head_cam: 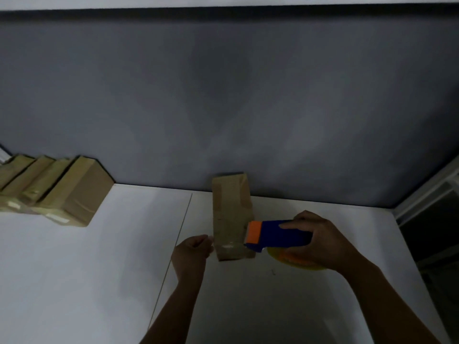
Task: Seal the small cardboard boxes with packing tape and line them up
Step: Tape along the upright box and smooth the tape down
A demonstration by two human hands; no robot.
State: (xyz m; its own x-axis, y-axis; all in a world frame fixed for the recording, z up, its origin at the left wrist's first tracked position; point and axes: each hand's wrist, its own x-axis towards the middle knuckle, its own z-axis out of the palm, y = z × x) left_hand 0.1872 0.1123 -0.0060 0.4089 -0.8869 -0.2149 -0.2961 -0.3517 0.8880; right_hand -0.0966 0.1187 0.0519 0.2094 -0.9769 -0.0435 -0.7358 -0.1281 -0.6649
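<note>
Right hand [320, 242] clamps tape dispenser [280, 234] at the box [231, 214]; left hand [192, 252] touches it (grip unclear).

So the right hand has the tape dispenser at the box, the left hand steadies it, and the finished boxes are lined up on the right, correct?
Not quite. The head view shows the finished boxes lined up on the left, not the right. The rest holds: the right hand has the tape dispenser at the box, and the left hand steadies it.
</note>
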